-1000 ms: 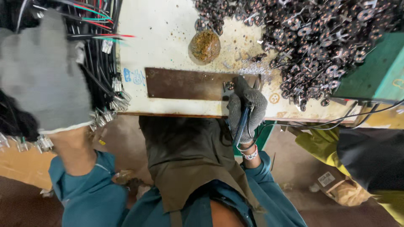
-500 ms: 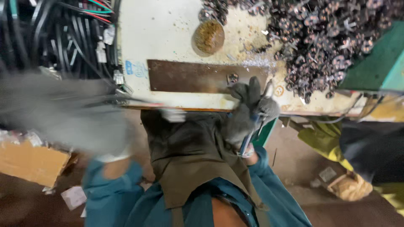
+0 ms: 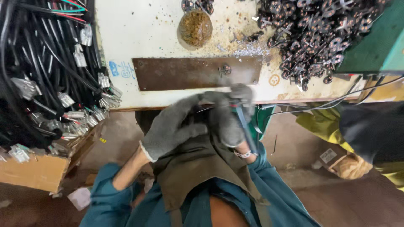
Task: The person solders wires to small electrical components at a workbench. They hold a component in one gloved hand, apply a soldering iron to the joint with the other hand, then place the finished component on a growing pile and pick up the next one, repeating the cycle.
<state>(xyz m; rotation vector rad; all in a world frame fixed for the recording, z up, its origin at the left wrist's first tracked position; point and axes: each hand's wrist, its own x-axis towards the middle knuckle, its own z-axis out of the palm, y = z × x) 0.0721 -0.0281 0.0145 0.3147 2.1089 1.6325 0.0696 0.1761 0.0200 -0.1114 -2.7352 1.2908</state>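
Tool [image 3: 246,126] – long axis tilted, tip up-left, in hands [image 3: 202,120].

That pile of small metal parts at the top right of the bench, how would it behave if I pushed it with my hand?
The metal parts lie loose and tangled, so a push would probably spread them rather than slide the heap whole. Being metal, they likely feel heavy for their size. Some near the bench edge might drop off.

Both gloved hands met at the table edge, left hand [image 3: 174,126] reaching across, fingers extended, right hand [image 3: 229,115] curled shut, forearms bare below teal sleeves.
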